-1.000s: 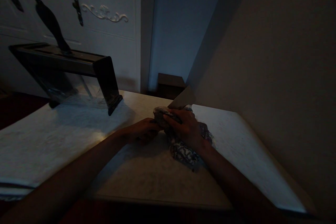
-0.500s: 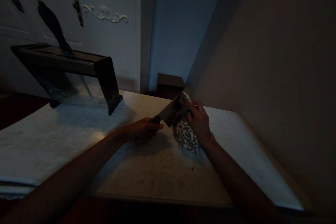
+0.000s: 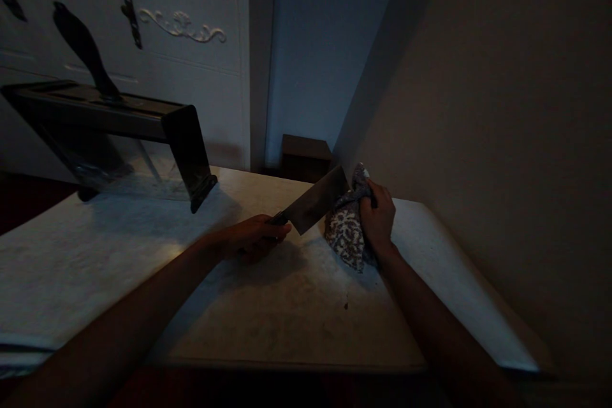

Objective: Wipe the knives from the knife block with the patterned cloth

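Note:
My left hand is closed round the handle of a cleaver, whose broad blade slants up and to the right above the pale table. My right hand grips a patterned cloth bunched against the far end of the blade. The cloth hangs down to the tabletop beside the blade. The light is dim.
A dark knife rack with a clear front stands at the table's back left, one black knife handle sticking up from it. A white panelled door lies behind, a plain wall on the right, and a small dark box past the far edge.
My right hand has drawn the cloth along the blade from near the handle to its far tip, uncovering the blade. My left hand has kept its hold on the handle.

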`<state>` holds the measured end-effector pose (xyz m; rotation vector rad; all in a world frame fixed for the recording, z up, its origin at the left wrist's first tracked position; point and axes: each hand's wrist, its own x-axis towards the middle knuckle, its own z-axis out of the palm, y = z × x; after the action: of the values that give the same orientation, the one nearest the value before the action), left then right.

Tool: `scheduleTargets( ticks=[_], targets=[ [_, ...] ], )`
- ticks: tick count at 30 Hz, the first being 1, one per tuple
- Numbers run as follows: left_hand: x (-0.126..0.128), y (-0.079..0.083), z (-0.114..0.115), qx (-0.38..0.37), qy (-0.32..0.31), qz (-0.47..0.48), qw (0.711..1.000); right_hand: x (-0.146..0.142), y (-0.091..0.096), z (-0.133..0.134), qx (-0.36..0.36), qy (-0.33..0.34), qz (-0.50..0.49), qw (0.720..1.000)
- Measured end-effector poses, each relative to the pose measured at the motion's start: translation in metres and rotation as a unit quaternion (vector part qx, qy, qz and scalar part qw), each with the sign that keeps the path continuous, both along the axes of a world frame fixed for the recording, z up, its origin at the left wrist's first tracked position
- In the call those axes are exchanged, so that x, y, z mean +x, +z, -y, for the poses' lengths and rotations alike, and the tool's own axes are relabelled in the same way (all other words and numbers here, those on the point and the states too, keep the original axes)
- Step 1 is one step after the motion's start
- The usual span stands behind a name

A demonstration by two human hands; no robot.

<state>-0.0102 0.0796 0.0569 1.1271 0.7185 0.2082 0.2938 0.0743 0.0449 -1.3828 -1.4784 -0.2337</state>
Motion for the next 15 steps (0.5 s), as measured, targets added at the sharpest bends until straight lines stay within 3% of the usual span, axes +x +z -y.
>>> scheduleTargets(
  ticks=[8,11,15],
  targets=[
    [0.000,0.003,0.004,0.050,-0.018,-0.054,0.997,-0.012,0.001,0.005,0.000,0.073,0.097,0.993],
    [0.000,0.002,0.004,0.066,-0.014,-0.058,0.996,-0.007,-0.001,0.001,-0.029,0.084,0.067,0.994],
    [-0.002,0.000,0.003,0.071,-0.005,-0.042,0.997,0.003,-0.003,-0.006,-0.090,0.101,-0.044,0.990]
  ],
)
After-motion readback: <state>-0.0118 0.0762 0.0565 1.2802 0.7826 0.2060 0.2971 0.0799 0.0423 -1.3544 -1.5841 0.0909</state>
